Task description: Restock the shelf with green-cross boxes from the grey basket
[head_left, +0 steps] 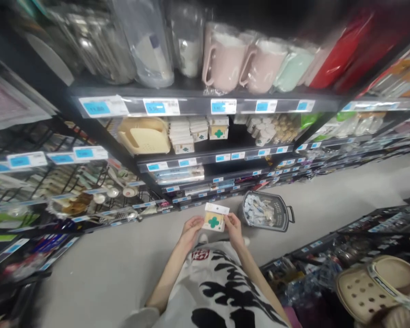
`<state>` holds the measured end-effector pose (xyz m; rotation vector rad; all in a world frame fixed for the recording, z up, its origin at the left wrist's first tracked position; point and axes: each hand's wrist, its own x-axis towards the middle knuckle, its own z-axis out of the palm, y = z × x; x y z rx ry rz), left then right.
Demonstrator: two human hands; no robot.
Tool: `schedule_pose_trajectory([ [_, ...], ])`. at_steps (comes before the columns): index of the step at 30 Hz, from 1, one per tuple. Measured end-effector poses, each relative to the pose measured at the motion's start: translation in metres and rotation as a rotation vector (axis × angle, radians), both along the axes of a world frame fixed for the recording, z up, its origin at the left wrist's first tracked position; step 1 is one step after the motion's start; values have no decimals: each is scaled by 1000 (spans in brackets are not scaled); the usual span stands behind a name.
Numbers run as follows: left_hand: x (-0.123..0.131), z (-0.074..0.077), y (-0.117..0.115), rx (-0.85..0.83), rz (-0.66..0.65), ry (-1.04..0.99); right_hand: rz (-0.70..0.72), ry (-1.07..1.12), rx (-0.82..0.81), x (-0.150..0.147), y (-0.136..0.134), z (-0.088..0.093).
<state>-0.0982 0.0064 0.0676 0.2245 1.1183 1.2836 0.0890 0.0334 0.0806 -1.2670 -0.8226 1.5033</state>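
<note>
I hold a small flat packet [214, 222] in front of my waist, cream-yellow with a white header and a green four-leaf clover. My left hand [192, 229] pinches its left edge. My right hand [233, 226] grips the right edge between thumb and fingers. The clover side faces up toward me. What the packet contains is too small to tell. Similar clover packets [218, 128] stand on the shelf ahead, beside a cream plastic basket [146, 136].
On the floor to my right stands a dark grey shopping basket [285, 209] with wrapped goods inside. Pink mugs [227, 61] in plastic line the upper shelf, above price labels [223, 106]. Hanging utensils [112, 191] are at left. A beige clog [365, 284] is at lower right, by another rack.
</note>
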Motion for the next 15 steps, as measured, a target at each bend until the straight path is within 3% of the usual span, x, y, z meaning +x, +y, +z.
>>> schedule_pose_trajectory([
  [8,0,3,3,70,-65,289,27,35,-14,-3,-6,3],
  [11,0,5,2,54,-120,291,145,67,37,-5,-9,7],
  [15,4,8,-1,39,-175,131,359,102,101,-10,-11,11],
])
